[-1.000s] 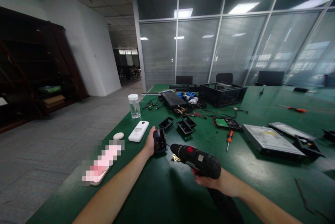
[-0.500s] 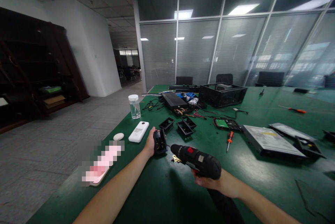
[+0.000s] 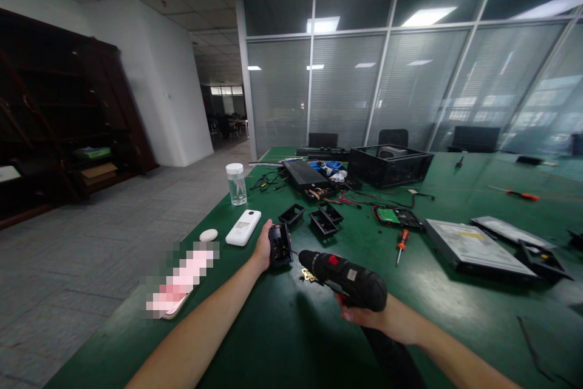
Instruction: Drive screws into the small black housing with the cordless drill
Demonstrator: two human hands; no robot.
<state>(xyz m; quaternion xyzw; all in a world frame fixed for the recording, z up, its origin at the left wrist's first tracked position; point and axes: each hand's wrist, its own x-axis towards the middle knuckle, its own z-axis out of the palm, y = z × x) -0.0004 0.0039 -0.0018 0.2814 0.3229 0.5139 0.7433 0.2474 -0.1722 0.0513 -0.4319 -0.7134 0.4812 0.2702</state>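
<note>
Green table (image 3: 282,340) in glass-walled office; left hand (image 3: 263,247) grips black bracket (image 3: 279,244), right hand (image 3: 364,316) grips drill (image 3: 346,273).

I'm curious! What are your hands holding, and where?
Left hand grips a black part by its side; right hand holds the drill by its handle.

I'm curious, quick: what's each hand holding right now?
Left hand: closed on a small black part.
Right hand: closed on the black power drill.
</note>
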